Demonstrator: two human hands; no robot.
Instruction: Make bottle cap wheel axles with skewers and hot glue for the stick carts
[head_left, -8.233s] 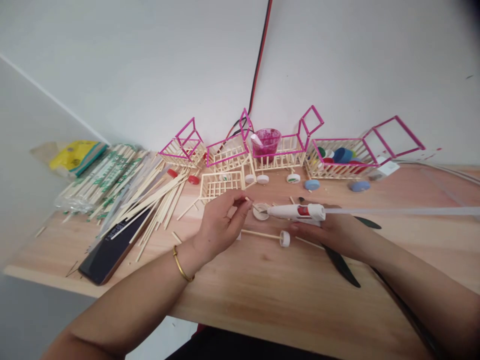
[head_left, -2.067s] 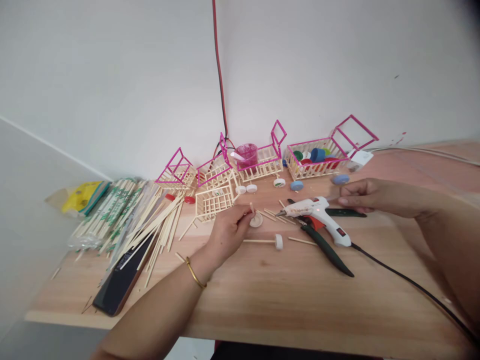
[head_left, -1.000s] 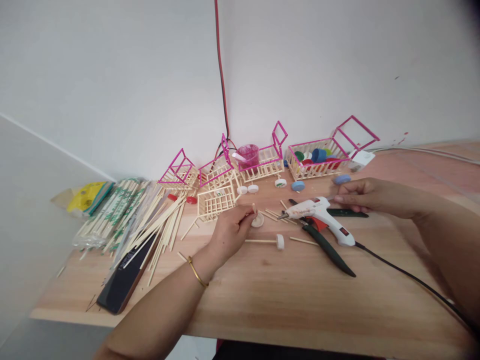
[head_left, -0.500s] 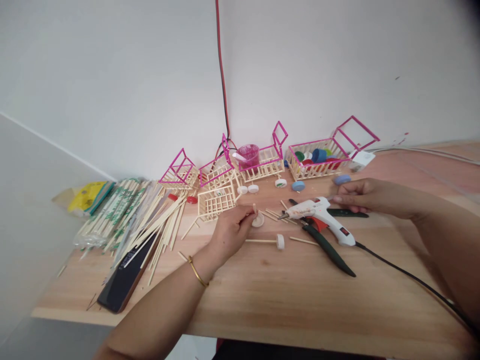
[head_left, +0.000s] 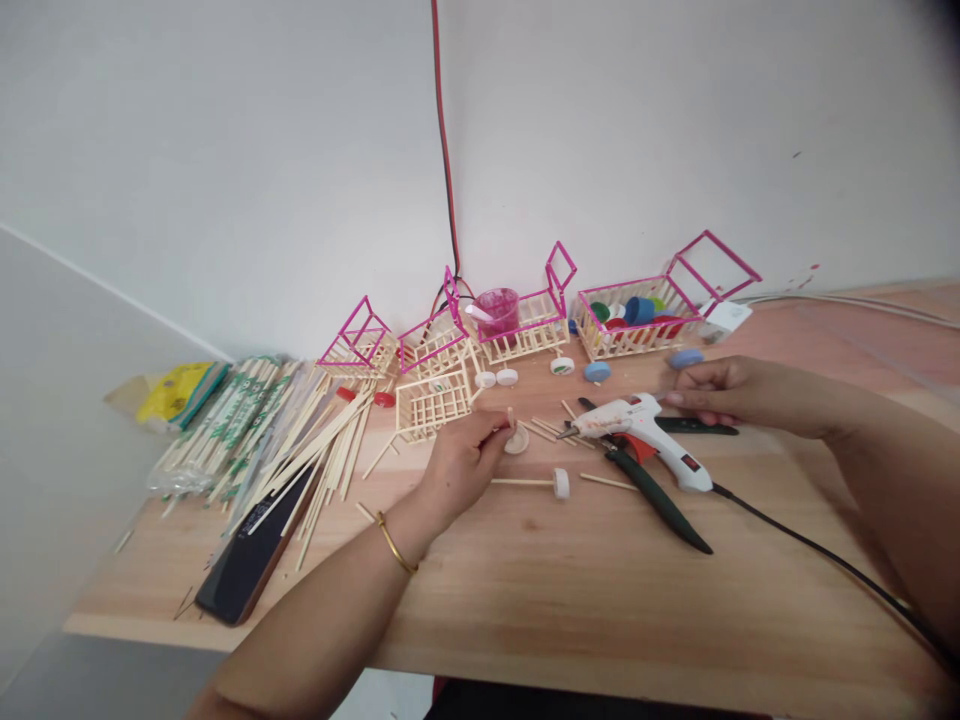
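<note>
My left hand [head_left: 466,455] pinches a short wooden stick [head_left: 511,418] that stands upright in a white bottle cap [head_left: 517,440] lying on the table. My right hand [head_left: 720,388] is closed at the rear end of a white glue gun [head_left: 637,425], on what looks like a translucent glue stick [head_left: 671,398]. The gun lies across green-handled pliers [head_left: 660,505], its nozzle toward the cap. In front of my left hand, another stick [head_left: 525,483] has a white cap [head_left: 561,484] on its end. Short cut sticks [head_left: 551,430] lie by the nozzle.
Several stick-built carts with pink trim, such as one full of coloured caps [head_left: 637,325], line the wall. A pink-stained cup [head_left: 497,312] sits in another. At left are loose sticks [head_left: 330,470], a dark phone [head_left: 259,550] and packed sticks [head_left: 232,410]. The gun's cord [head_left: 810,545] runs right.
</note>
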